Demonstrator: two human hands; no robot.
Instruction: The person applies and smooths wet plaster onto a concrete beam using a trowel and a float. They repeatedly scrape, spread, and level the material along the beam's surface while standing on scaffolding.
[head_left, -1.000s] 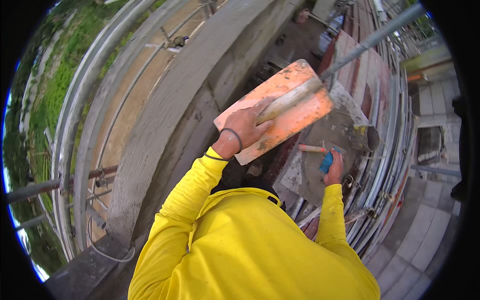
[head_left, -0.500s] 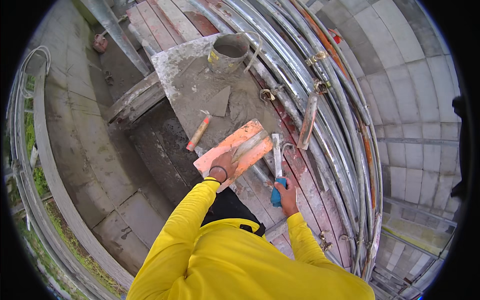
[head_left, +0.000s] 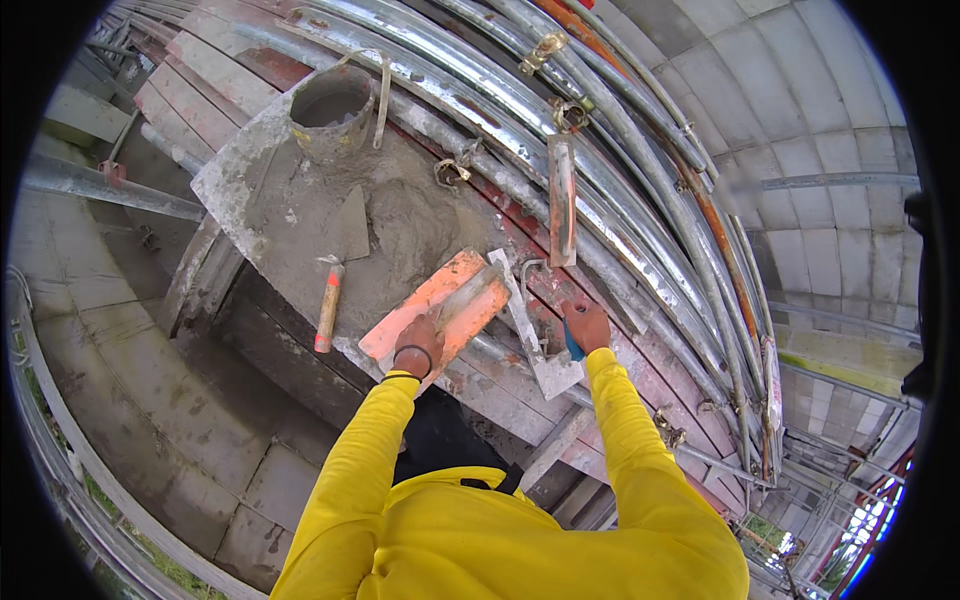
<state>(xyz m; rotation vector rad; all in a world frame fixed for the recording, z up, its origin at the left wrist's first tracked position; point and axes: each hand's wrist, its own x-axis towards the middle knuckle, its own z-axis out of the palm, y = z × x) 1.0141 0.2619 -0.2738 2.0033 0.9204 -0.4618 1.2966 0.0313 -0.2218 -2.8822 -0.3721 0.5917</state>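
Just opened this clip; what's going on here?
A person in a yellow top is working with plastering tools. The left hand grips an orange float by its handle, and the right hand holds a blue-handled trowel close beside it; whether the tools touch is unclear. Ahead, wet mortar is spread on a board, with a pointed trowel lying free and a bucket standing upright. Metal pipes run alongside.

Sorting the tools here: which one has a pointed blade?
The trowel on the board: its blade tapers, unlike the left hand's orange float, the right hand's blue-handled tool and the narrow tool on the pipes.
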